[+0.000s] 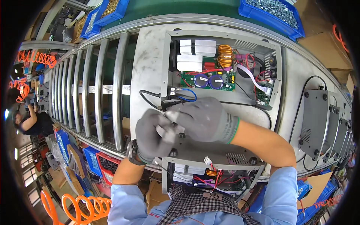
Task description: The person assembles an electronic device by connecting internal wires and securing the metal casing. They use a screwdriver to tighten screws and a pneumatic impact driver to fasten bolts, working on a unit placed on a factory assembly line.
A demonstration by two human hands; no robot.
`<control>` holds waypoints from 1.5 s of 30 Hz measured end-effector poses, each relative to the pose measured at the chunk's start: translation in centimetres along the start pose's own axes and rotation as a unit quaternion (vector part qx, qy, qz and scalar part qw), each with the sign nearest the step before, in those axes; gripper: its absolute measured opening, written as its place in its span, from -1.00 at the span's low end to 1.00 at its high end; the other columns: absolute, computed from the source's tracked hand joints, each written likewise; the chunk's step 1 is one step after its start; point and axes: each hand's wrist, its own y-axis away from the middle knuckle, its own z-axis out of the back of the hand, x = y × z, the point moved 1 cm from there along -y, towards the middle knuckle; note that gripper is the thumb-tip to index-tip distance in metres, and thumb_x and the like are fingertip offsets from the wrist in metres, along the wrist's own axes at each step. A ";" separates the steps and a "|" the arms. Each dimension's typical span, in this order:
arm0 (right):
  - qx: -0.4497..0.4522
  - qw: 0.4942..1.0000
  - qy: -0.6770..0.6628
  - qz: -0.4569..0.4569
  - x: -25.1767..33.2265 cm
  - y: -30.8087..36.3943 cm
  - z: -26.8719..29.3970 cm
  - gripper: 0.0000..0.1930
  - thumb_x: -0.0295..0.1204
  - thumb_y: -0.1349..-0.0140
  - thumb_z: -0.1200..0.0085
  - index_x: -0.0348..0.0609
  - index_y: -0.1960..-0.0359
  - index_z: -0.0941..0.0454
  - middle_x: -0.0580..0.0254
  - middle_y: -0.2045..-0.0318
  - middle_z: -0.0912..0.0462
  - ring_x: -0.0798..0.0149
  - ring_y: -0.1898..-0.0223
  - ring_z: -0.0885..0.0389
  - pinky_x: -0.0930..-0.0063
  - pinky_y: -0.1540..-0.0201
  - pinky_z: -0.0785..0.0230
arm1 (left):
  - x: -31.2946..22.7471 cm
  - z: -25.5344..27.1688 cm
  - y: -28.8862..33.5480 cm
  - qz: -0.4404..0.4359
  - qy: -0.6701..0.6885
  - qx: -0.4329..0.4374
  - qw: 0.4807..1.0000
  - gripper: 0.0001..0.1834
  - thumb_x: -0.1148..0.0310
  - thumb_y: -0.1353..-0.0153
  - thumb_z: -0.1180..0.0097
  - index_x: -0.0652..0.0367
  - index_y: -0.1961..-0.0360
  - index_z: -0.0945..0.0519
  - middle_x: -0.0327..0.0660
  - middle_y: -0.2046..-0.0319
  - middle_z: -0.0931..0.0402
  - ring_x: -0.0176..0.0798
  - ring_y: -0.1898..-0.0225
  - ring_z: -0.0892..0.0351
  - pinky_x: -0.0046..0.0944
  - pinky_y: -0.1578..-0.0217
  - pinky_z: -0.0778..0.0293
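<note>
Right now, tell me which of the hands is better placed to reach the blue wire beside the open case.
Probably the right hand: in the picture it lies just below the blue wire, while the left hand is lower and farther left. Both are close together, though.

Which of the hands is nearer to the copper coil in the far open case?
Right. The right hand is below the copper coil in the picture, slightly left; the left hand is farther down and left.
</note>
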 end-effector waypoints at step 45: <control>0.256 0.885 0.371 -0.120 -5.7 -1.4 7.9 -0.76 -0.44 -0.04 -0.09 0.05 0.22 -0.64 0.18 0.25 -0.50 0.16 0.28 -0.58 0.28 0.36 -0.43 | 4.1 -2.2 -1.5 0.051 -0.052 -0.057 0.996 -0.56 0.58 0.02 -0.25 0.31 0.03 -0.56 -0.22 0.49 -0.33 -0.38 0.62 -0.30 -0.39 0.58 -0.30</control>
